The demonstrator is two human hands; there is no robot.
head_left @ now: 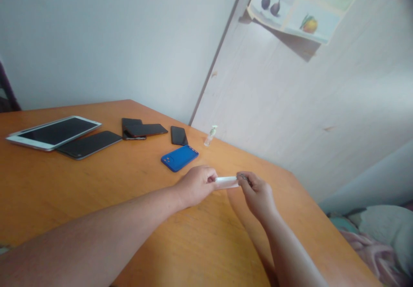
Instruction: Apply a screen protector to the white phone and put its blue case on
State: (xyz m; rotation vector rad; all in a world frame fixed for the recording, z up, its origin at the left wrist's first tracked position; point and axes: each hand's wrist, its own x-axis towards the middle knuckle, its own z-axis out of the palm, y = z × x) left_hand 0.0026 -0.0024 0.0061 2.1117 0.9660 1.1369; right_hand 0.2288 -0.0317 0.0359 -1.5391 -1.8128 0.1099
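Pale walls (129, 41) rise behind an orange-brown wooden table (155, 239), where a person grips a slim, flat white object (226, 183) at both ends, held out before them near the table's right-hand edge. The left hand (196, 184) is closed on one end, fingers curled and thumb toward the front; the right hand (258, 191) pinches the other between thumb and bent fingers, with something small and dark at its fingertips too blurred to identify. Just beyond the left hand lies a bright blue phone case (180, 158) with camera cut-outs, close by a small black rectangular phone (179, 135). A clear pump bottle (209, 136) with a pale top stands upright near the wall. Farther left, one flat black device (148, 129) rests across another black device (128, 122), beside a large dark slab-shaped device (93, 144) and a white-framed tablet (60, 132) with a dark screen. A paper poster of painted fruit (309, 24) hangs above; crumpled pink cloth (377, 252) lies at lower right.
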